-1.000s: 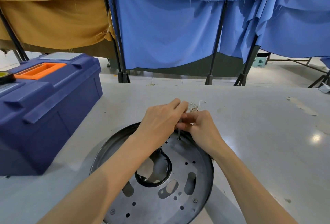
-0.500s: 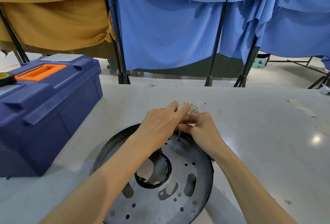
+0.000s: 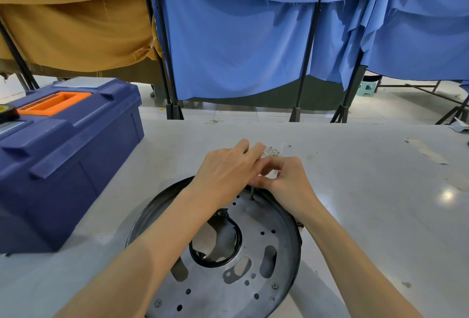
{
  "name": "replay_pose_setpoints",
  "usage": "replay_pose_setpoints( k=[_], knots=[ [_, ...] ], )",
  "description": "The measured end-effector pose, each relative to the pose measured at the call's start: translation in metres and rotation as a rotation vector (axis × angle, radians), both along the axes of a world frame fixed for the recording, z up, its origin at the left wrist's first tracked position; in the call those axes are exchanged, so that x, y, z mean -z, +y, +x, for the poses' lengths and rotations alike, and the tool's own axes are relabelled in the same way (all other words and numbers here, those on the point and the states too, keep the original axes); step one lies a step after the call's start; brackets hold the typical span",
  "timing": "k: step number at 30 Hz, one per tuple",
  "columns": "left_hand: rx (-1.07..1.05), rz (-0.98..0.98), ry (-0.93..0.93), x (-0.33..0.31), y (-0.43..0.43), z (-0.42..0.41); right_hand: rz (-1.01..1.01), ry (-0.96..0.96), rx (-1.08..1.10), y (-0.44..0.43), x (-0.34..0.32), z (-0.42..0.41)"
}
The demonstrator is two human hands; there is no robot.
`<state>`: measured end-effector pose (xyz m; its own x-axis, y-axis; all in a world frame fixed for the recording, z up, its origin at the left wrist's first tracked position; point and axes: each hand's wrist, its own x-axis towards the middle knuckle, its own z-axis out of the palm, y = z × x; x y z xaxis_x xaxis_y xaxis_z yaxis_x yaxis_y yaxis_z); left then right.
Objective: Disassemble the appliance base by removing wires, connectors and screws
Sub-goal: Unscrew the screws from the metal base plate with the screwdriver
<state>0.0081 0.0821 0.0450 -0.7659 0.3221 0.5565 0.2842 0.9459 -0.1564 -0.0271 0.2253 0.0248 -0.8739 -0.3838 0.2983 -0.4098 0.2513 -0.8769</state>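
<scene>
Head view: both forearms reach forward over the round, dark metal appliance base (image 3: 223, 289), which lies flat on the grey counter (image 3: 368, 203). The right hand (image 3: 286, 180), fingers curled, pinches a thin dark shaft (image 3: 252, 192) standing near the base's far rim. The left hand (image 3: 225, 168) meets it, fingers extended — its grasp cannot be told. A blue toolbox (image 3: 63, 155) sits to the left.
</scene>
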Motion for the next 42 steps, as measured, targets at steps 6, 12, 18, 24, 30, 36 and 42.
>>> replay_pose_setpoints(
  k=[6, 12, 18, 24, 30, 36, 42],
  knots=[
    [-0.062, 0.03, 0.011, 0.004, -0.004, -0.007, 0.013, 0.007, 0.016, 0.001, -0.001, -0.001],
    [0.005, 0.0, -0.003, 0.003, 0.0, 0.0, 0.029, -0.013, -0.008, 0.003, 0.0, -0.002],
    [0.051, -0.011, 0.027, -0.004, 0.001, -0.001, 0.0, -0.025, -0.062, -0.002, -0.002, 0.002],
    [-0.052, -0.003, -0.068, 0.009, -0.002, -0.005, 0.041, -0.035, -0.094, -0.001, 0.0, -0.001],
    [0.001, 0.019, 0.013, -0.002, 0.004, -0.003, 0.029, -0.016, -0.023, -0.002, 0.002, -0.002],
    [0.004, 0.012, -0.052, 0.008, -0.001, -0.007, 0.047, -0.029, -0.024, 0.001, 0.004, -0.004],
    [0.01, 0.124, 0.006, 0.004, -0.004, -0.008, 0.002, 0.038, -0.042, 0.0, 0.0, 0.0]
  ],
)
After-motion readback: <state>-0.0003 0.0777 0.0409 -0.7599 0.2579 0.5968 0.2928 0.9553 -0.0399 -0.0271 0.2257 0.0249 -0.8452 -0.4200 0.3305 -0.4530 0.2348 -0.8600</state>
